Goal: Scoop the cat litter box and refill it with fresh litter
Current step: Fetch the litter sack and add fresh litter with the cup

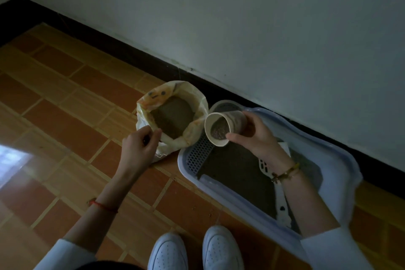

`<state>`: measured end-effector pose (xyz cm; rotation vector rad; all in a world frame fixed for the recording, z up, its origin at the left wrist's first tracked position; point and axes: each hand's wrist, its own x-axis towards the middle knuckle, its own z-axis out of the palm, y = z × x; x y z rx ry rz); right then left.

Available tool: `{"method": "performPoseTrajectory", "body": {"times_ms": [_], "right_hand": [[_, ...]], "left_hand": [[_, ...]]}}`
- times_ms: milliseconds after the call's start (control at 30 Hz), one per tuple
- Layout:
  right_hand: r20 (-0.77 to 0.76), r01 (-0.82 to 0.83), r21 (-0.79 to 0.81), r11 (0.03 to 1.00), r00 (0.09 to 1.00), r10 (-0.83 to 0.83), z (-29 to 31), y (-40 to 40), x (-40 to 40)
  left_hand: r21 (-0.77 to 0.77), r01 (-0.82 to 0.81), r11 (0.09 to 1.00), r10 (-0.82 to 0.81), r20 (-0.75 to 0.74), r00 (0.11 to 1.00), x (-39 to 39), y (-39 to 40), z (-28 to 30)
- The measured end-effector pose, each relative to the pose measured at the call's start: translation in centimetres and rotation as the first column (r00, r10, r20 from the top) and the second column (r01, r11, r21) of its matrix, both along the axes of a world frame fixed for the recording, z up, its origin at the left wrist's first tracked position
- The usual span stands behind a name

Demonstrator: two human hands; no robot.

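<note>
Under the right hand (pixel 252 136): litter box (pixel 341 160), lavender tub along the wall, dark litter inside, white slotted scoop (pixel 266 166) lying below the wrist. Just ahead of the left hand (pixel 140 144): litter bag (pixel 197 96), mouth rolled open, probably so a cup gets in. Right hand is clamped around a paper cup (pixel 223 127), tipped sideways over the box's grid end, partly loaded — looks like a refill pour. Left fingers pinch the bag's rim, likely steadying it.
</note>
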<state>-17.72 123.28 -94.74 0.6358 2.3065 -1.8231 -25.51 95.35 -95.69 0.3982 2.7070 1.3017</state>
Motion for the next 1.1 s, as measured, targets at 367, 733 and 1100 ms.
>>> {"method": "performPoseTrajectory", "body": {"times_ms": [367,733,1100], "right_hand": [[-0.039,0.052,0.305,0.951,0.998,-0.042,-0.6,2.5,3.2],[-0.118,0.057,0.511,0.858,0.993,0.004,-0.4,3.4,2.9],[-0.234,0.125,0.833,0.539,0.962,0.139,0.9,2.1,2.3]], "left_hand": [[0.009,-0.028,1.0,0.028,-0.031,0.999,-0.1,-0.2,-0.5],[0.014,-0.047,0.999,0.048,-0.041,0.998,0.0,-0.1,-0.6],[0.021,-0.035,0.999,0.036,-0.037,0.999,-0.1,-0.2,-0.5]]}}
